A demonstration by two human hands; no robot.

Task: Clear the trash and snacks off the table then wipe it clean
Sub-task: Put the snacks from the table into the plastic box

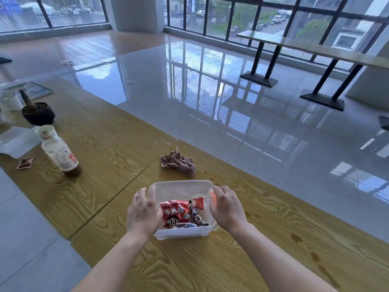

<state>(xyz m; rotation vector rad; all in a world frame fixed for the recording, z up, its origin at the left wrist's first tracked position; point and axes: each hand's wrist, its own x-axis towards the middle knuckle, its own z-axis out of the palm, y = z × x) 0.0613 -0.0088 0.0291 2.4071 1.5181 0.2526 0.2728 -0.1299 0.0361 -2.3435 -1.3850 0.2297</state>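
On the stained wooden table by tall windows, both hands' grip clasps the plastic container.

Long wooden table: yellow-tan, bold dark grain swirls, brown stain spots. Rectangular plastic container: clear. Crinkled snack packet inside: red, white lettering, cartoon face. Crumpled cloth rag: dusty pink-brown. Tall plastic bottle: clear, white label with red characters, brown liquid. Round bowl: black
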